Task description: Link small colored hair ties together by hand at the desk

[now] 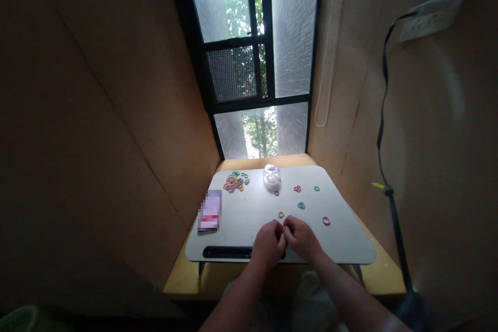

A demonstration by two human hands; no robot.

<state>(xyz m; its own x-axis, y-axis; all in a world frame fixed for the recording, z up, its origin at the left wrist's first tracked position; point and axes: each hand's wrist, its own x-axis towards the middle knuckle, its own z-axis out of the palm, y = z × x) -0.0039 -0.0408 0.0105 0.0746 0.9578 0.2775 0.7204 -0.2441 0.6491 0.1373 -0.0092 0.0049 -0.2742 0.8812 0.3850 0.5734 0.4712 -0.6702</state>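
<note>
1. Saw red cluster (pixel 297 189), green ring (pixel 316 189), blue cluster (pixel 301 206), pink ring (pixel 326 221), grey ring (pixel 276 193) and yellow ring (pixel 281 215) spaced apart; judged separation partial, with mixed pile (pixel 234 182) at far left of white table (pixel 249 218).
2. Saw left hand (pixel 268 243) and right hand (pixel 301 238) meet, fingertips seemingly pinching small yellowish ring (pixel 284 229) just nearer than yellow ring.
3. Noted clear jar (pixel 272 178) upright beside grey ring; could make out no contents.

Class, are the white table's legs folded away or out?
Out: a dark leg shows beneath each near corner of the white table, against the yellow surface.
</note>
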